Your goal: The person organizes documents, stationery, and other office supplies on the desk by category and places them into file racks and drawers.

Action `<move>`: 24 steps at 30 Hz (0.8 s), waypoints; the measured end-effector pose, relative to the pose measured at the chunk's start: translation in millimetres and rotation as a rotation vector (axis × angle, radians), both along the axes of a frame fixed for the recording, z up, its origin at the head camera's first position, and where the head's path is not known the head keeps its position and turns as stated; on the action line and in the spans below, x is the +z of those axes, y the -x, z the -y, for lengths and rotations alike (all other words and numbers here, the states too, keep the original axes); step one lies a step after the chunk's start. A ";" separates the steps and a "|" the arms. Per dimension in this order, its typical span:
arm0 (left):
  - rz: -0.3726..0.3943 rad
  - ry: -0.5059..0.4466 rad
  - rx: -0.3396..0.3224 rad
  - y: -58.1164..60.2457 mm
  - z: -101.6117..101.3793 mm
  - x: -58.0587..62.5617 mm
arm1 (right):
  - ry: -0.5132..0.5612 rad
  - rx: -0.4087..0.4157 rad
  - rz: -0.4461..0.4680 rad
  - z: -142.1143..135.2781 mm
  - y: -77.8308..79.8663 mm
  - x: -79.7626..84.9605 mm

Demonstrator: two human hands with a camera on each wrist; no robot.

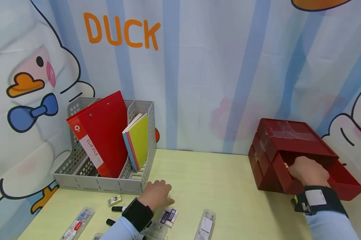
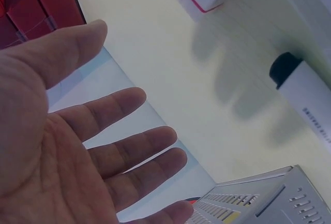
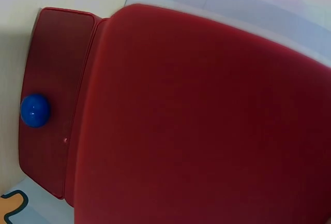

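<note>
Head view: red drawer box (image 1: pixel 291 133) at 4 o'clock, one drawer (image 1: pixel 346 191) pulled out. Right hand (image 1: pixel 310 171) dips into that drawer; fingertips hidden, cannot tell whether they grasp anything. Left hand (image 1: pixel 157 196), between 6 and 7 o'clock, is released, above the table (image 1: pixel 222 180); small white-and-dark packs (image 1: pixel 169 216) lie at its 5 o'clock, grey organizer (image 1: pixel 93 184) at its 10.

Left wrist view: fingers extended, palm bare; white marker (image 2: pixel 310 100) at 3 o'clock.

Right wrist view: red surface fills centre; blue knob (image 3: pixel 35 110) at 9 o'clock.
</note>
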State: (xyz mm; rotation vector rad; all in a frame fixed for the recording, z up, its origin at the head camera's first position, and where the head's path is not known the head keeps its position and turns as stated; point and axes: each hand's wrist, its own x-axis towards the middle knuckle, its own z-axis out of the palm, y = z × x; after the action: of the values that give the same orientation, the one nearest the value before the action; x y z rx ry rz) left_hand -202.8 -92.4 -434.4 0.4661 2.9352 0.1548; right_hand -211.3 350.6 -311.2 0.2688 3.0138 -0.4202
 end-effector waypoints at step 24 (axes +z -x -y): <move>0.052 -0.004 0.041 2.2 -3.4 -0.6 | -0.003 -0.111 -0.188 26.7 -11.6 10.4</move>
State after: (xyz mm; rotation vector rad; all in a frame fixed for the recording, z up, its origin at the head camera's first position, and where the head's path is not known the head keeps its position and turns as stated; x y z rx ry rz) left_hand -205.0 -89.0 -435.0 0.3958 2.8949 0.1753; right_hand -199.7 323.8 -300.8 0.4206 3.1936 -0.4751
